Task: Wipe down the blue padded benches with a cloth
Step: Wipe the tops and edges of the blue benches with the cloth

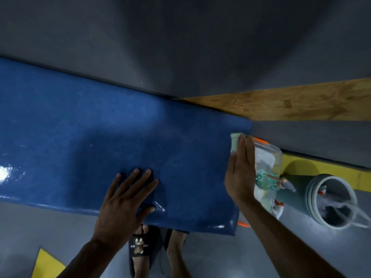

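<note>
Glossy, faintly mottled blue vinyl bench (120,137), soft pale cloth (235,142) at its end, clear plastic box (269,155) beside it, rough plywood board (291,101) behind, matt grey floor (311,135).

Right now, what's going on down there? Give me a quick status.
Left hand flat on the blue bench, bracing. Right hand presses the cloth at the bench's end. Clear tub and bucket beside it on the floor.
</note>
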Demonstrator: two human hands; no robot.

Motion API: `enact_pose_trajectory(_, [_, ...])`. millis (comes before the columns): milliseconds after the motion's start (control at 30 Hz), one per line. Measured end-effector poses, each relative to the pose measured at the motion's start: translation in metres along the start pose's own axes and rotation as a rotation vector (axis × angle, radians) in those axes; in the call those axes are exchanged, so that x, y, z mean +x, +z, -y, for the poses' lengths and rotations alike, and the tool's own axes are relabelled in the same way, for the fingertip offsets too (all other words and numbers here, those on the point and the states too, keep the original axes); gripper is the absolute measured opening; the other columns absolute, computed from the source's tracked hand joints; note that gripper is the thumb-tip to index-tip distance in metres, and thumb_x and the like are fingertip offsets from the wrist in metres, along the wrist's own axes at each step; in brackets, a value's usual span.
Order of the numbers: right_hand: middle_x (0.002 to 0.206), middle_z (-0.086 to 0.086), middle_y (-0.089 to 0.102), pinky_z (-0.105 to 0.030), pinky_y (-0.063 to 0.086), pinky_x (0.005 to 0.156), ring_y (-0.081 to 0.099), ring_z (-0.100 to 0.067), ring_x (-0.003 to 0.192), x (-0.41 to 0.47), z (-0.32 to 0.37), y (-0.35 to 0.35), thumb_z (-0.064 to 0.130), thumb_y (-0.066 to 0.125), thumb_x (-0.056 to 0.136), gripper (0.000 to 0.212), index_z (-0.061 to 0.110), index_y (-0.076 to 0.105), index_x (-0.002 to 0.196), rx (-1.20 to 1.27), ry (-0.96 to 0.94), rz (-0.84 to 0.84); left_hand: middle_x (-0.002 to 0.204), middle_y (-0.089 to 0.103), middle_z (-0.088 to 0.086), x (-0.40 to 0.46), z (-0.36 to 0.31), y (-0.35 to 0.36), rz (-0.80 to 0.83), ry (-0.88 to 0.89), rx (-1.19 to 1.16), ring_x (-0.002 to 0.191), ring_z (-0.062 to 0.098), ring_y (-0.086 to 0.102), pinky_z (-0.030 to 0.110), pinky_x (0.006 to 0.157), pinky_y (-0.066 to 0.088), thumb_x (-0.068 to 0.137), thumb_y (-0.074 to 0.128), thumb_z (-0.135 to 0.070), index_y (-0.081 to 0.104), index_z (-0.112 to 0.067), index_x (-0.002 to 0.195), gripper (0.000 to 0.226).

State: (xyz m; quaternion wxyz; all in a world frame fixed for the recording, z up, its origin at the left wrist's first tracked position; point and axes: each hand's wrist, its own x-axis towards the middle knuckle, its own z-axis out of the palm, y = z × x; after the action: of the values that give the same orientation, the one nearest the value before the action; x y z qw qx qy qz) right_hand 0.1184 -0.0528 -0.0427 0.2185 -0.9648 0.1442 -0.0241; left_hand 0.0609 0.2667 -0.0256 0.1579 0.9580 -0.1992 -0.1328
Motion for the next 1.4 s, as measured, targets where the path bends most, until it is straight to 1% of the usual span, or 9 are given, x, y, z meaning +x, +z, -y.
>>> enact_pose_trajectory(200, [0.155, -0.018, 0.029, -0.029, 0.022, 0.112, 0.028, -0.029, 0.143, 0.087, 0.008, 0.0, 0.022, 0.029, 0.105, 0.05, 0.003, 0.027, 0.15, 0.157, 0.301, -0.054, 0.156, 0.039, -0.005, 0.001, -0.001, -0.003, -0.056, 0.019, -0.004, 0.145, 0.022, 0.035, 0.056, 0.116, 0.028, 0.087, 0.049, -0.052, 0.05, -0.028, 0.143, 0.061])
enact_pose_trajectory(333, [0.16, -0.009, 0.021, -0.042, 0.02, 0.119, 0.022, -0.024, 0.147, 0.04, 0.001, -0.006, 0.041, 0.022, 0.102, 0.059, 0.014, 0.018, 0.154, 0.183, 0.205, 0.004, 0.156, 0.038, -0.004, 0.0, -0.002, -0.002, -0.028, 0.011, 0.013, 0.145, 0.023, 0.033, 0.056, 0.116, 0.027, 0.086, 0.048, -0.053, 0.048, -0.029, 0.144, 0.063])
enact_pose_trajectory(433, [0.16, -0.008, 0.02, -0.056, 0.025, 0.115, 0.02, -0.026, 0.148, -0.03, -0.009, -0.009, 0.035, 0.025, 0.104, 0.057, 0.01, 0.016, 0.154, 0.128, 0.116, 0.001, 0.157, 0.036, -0.004, 0.001, -0.001, -0.003, -0.003, 0.01, 0.026, 0.147, 0.023, 0.031, 0.055, 0.117, 0.026, 0.086, 0.046, -0.055, 0.044, -0.029, 0.146, 0.066])
enact_pose_trajectory(633, [0.163, 0.006, 0.001, -0.056, 0.041, 0.104, 0.013, -0.02, 0.149, -0.171, -0.005, -0.023, 0.029, 0.034, 0.101, 0.063, 0.017, 0.006, 0.156, 0.221, 0.152, 0.113, 0.157, 0.036, -0.005, 0.0, -0.001, 0.0, -0.009, 0.009, 0.025, 0.148, 0.022, 0.029, 0.054, 0.118, 0.025, 0.086, 0.046, -0.055, 0.046, -0.029, 0.146, 0.066])
enact_pose_trajectory(867, [0.162, -0.007, 0.013, -0.044, 0.028, 0.116, 0.012, -0.021, 0.15, -0.092, -0.019, -0.003, 0.026, 0.029, 0.103, 0.056, 0.003, 0.018, 0.153, 0.062, 0.217, -0.02, 0.156, 0.039, -0.003, 0.0, 0.002, 0.003, -0.052, 0.034, 0.028, 0.146, 0.024, 0.033, 0.054, 0.117, 0.026, 0.086, 0.05, -0.055, 0.047, -0.028, 0.146, 0.065])
enact_pose_trajectory(1000, [0.159, -0.016, 0.021, -0.045, 0.018, 0.12, 0.015, -0.03, 0.148, -0.133, 0.026, 0.007, 0.018, 0.039, 0.1, 0.054, -0.002, 0.027, 0.149, 0.004, 0.15, -0.134, 0.156, 0.038, -0.003, -0.001, 0.003, 0.003, -0.058, 0.043, 0.024, 0.146, 0.024, 0.033, 0.055, 0.117, 0.027, 0.086, 0.05, -0.057, 0.045, -0.03, 0.147, 0.066])
enact_pose_trajectory(1133, [0.157, -0.016, 0.025, -0.048, 0.021, 0.118, 0.015, -0.033, 0.148, -0.166, 0.059, 0.025, 0.019, 0.042, 0.099, 0.051, 0.003, 0.035, 0.148, -0.091, 0.025, -0.024, 0.157, 0.038, -0.004, -0.001, 0.004, 0.005, -0.056, 0.047, 0.047, 0.146, 0.024, 0.032, 0.054, 0.118, 0.025, 0.085, 0.05, -0.058, 0.044, -0.031, 0.147, 0.068])
enact_pose_trajectory(1267, [0.157, -0.013, 0.028, -0.051, 0.03, 0.112, 0.022, -0.031, 0.146, -0.155, 0.018, 0.0, 0.021, 0.04, 0.101, 0.049, 0.007, 0.036, 0.148, -0.235, -0.216, 0.051, 0.156, 0.039, -0.004, -0.002, 0.005, 0.005, -0.083, 0.074, 0.057, 0.145, 0.025, 0.035, 0.052, 0.119, 0.022, 0.084, 0.052, -0.057, 0.046, -0.03, 0.146, 0.068])
enact_pose_trajectory(1400, [0.159, -0.014, 0.023, -0.048, 0.031, 0.112, 0.02, -0.029, 0.147, -0.143, -0.014, -0.013, 0.018, 0.034, 0.103, 0.05, 0.003, 0.029, 0.15, -0.235, -0.096, -0.012, 0.156, 0.04, -0.004, -0.002, 0.003, 0.006, -0.122, 0.075, 0.064, 0.144, 0.024, 0.037, 0.053, 0.117, 0.024, 0.083, 0.053, -0.055, 0.047, -0.03, 0.145, 0.067])
